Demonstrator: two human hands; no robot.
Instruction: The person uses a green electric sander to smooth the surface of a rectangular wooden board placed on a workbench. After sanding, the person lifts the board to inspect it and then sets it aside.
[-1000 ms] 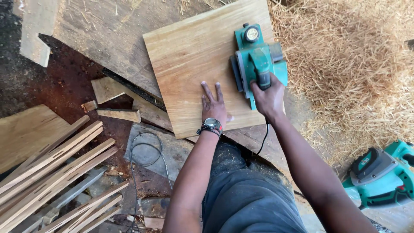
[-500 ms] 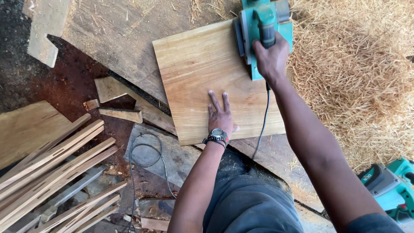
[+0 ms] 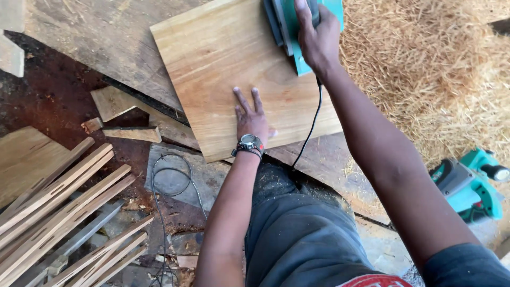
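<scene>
The right hand point(image 3: 317, 40) is closed around the handle of a teal electric hand planer point(image 3: 297, 32), which sits on the far right part of a square, pale brown wooden board point(image 3: 234, 69) and runs partly past the top of the view. The left hand point(image 3: 251, 118), with a wristwatch point(image 3: 248, 144), lies flat and open on the board's near part, fingers spread, holding nothing and pressing it down. The planer's black cord point(image 3: 308, 130) trails back toward the person. The board's visible face looks smooth and even, so much of the surfacing seems done; how much is left cannot be told. To the right lie straw-coloured wood shavings point(image 3: 435, 79) and a second teal power tool point(image 3: 470, 183); thin wooden slats point(image 3: 58, 212) lie near left.
</scene>
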